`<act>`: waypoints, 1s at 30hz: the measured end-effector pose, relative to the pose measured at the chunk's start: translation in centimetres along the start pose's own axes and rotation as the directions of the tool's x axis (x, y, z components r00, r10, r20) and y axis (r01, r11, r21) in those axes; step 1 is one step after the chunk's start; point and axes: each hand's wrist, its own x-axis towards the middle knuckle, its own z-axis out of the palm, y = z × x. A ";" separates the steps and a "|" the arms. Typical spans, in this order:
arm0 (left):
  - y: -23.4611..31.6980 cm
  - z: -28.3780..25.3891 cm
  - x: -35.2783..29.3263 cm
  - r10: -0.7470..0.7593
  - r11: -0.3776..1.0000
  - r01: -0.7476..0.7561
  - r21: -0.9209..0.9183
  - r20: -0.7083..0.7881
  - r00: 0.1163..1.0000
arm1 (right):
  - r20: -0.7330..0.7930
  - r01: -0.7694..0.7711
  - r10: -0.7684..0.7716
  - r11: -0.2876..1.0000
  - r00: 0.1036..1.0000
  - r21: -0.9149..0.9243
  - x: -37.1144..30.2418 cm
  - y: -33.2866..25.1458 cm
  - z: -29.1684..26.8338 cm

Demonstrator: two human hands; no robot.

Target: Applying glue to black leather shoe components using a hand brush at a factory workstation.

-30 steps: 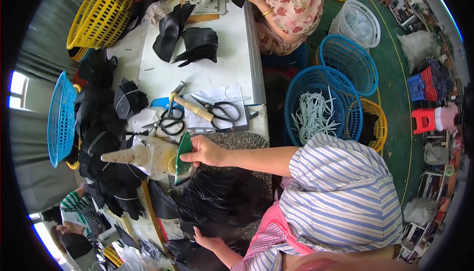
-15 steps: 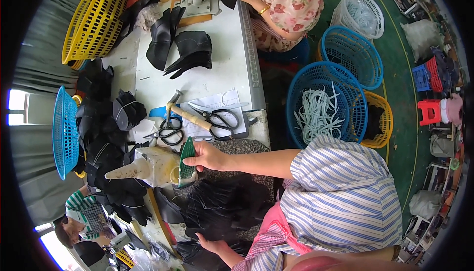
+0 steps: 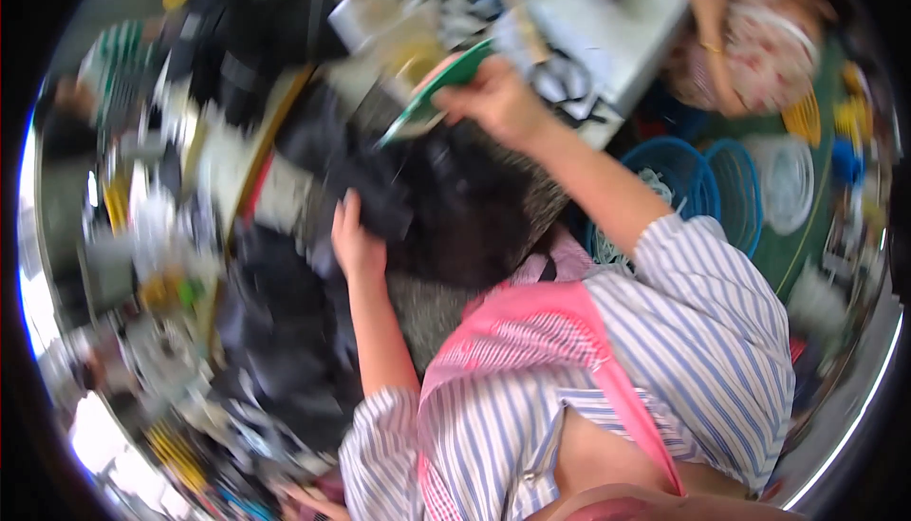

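My right hand (image 3: pixel 501 103) is closed on a flat green scraper (image 3: pixel 438 90), held tilted above a pile of thin black pieces (image 3: pixel 465 217). Close behind the scraper lies a whitish plastic container (image 3: pixel 365 23) with a yellowed opening, blurred by motion. My left hand (image 3: pixel 359 241) rests at the left edge of the black pile, its fingers stretched out beside a black piece (image 3: pixel 380 200). Under the pile a speckled grey slab (image 3: pixel 418 312) shows.
Scissors (image 3: pixel 567 83) and a hammer (image 3: pixel 528 29) lie on the white table beyond my right hand. Blue baskets (image 3: pixel 676 156) and a white basket (image 3: pixel 783 179) stand on the floor at right. Another person (image 3: pixel 750 46) sits at the far right; more black pieces (image 3: pixel 285 317) lie at left.
The view has turned and shifted, blurring much of it. My right hand has brought the scraper from the container's opening toward the black pile. My left hand has come up to the pile's left edge.
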 end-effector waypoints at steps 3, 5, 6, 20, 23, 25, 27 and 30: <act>-0.3 -0.9 0.6 0.013 0.997 -0.014 -0.082 -0.015 1.000 | 0.243 0.098 -0.035 0.963 0.969 -0.252 0.4 0.4 2.1; 0.2 -1.4 0.2 0.015 0.990 -0.018 -0.137 -0.019 1.000 | 0.362 0.195 -0.102 0.953 0.927 -0.232 0.9 1.1 4.2; 0.3 -1.3 0.1 0.000 0.989 0.007 -0.148 0.042 0.999 | 0.400 0.263 -0.146 0.930 0.905 -0.256 1.2 1.7 5.0; -1.1 -2.7 3.3 -0.157 0.886 0.208 -0.415 0.155 0.975 | 0.661 0.481 0.012 0.676 0.750 -0.559 3.6 0.1 8.5; -0.8 -2.3 4.0 -0.183 0.842 0.258 -0.474 0.197 0.963 | 0.624 0.521 -0.060 0.616 0.779 -0.591 4.6 0.9 8.8; -0.9 -2.6 3.8 -0.160 0.831 0.216 -0.512 0.152 0.975 | 0.787 0.556 0.158 0.625 0.597 -0.548 4.2 0.2 8.2; -0.9 -2.5 3.6 -0.147 0.820 0.192 -0.540 0.126 0.981 | 0.791 0.524 0.250 0.633 0.559 -0.570 4.2 -0.8 8.2; -0.7 -2.5 3.9 -0.174 0.815 0.240 -0.527 0.173 0.970 | 0.635 0.481 -0.017 0.669 0.772 -0.567 4.4 -0.6 9.5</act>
